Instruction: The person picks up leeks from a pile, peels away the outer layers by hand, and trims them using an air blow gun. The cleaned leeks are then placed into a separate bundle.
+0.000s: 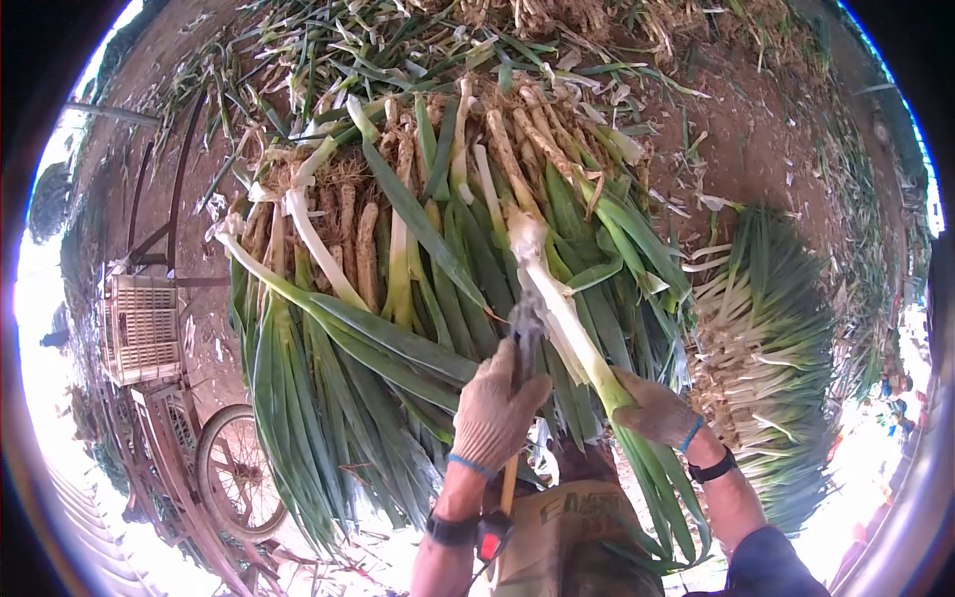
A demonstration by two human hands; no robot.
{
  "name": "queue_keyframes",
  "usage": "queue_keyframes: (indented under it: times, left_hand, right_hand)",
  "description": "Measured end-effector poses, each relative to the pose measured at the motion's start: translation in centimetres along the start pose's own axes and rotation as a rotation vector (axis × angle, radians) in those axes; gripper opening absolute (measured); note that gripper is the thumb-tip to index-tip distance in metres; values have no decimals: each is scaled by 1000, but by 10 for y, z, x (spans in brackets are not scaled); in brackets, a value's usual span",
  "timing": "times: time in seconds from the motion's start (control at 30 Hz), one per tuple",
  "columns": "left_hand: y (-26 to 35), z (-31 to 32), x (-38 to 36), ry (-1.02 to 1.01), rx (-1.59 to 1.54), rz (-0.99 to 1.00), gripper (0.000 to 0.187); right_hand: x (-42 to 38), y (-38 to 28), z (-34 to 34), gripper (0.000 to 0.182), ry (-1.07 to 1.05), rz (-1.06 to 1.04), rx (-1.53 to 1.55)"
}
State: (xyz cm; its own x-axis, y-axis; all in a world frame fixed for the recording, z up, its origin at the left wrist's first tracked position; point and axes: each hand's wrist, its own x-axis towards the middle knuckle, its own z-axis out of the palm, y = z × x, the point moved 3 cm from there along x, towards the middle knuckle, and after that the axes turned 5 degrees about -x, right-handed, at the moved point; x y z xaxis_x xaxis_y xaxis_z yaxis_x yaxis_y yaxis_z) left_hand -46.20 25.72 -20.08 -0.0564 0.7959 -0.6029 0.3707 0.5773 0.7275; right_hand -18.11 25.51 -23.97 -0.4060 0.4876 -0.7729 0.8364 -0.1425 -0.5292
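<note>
Gripping one leek (557,308) mid-stalk in my gloved right hand (657,410), above the pile (398,298). Left hand (492,408) closed on a tool (524,328) touching the white shaft. A slip here could nick my right glove; soil makes it slick.

The ground (756,139) is bare brown dirt with dry leaves lying on it, in bright sun. At the left stands a cart with a wheel (237,485) and a pale plastic crate (144,328).
</note>
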Motion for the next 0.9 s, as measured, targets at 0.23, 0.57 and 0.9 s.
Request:
queue_keyframes:
  times: [0.23,0.57,0.9]
  left_hand:
    - [16,-7,-6,-57,156,-9,52]
    - [-46,-16,-30,-53,-370,31,69]
    - [-86,-150,-172,852,-550,15,67]
  right_hand:
    - [-7,3,-12,75,-112,117,696]
    - [-16,-74,-29,77,-21,-101,382]
    - [16,-336,48,86,122,-940,361]
